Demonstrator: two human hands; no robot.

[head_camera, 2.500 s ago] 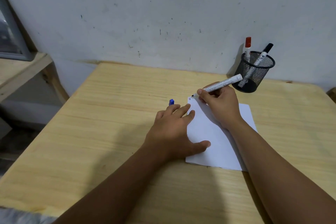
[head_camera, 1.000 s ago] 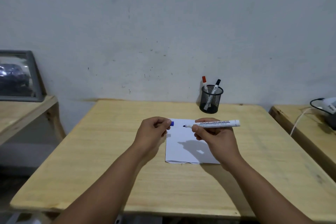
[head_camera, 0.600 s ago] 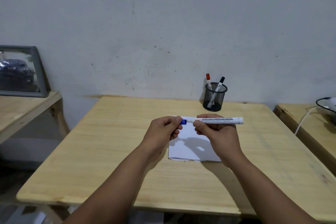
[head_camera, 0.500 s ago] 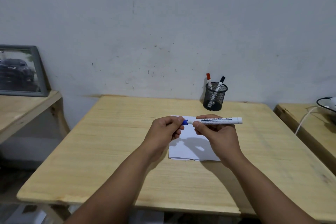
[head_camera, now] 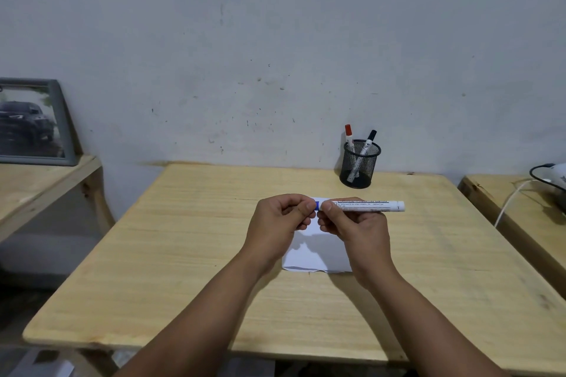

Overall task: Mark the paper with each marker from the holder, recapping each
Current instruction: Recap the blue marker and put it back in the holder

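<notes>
My right hand (head_camera: 352, 225) holds a white marker (head_camera: 370, 206) level above the table, its back end pointing right. My left hand (head_camera: 280, 223) pinches the blue cap (head_camera: 317, 205), which sits on the marker's tip between the two thumbs. Below the hands lies a white sheet of paper (head_camera: 315, 254), partly hidden by them; any marks on it are not visible. At the back of the table stands a black mesh holder (head_camera: 358, 167) with a red-capped marker (head_camera: 349, 137) and a black-capped marker (head_camera: 367, 144) inside.
The light wooden table (head_camera: 183, 254) stands against a grey wall. A framed car picture (head_camera: 30, 122) leans on a lower wooden shelf at the left. Another wooden surface at the right carries a white cable (head_camera: 511, 199) and a device at the frame's edge.
My right hand lifted the marker off the paper. My left hand picked up the blue cap from the table and brought it onto the marker's tip. The view pulled back and up.
</notes>
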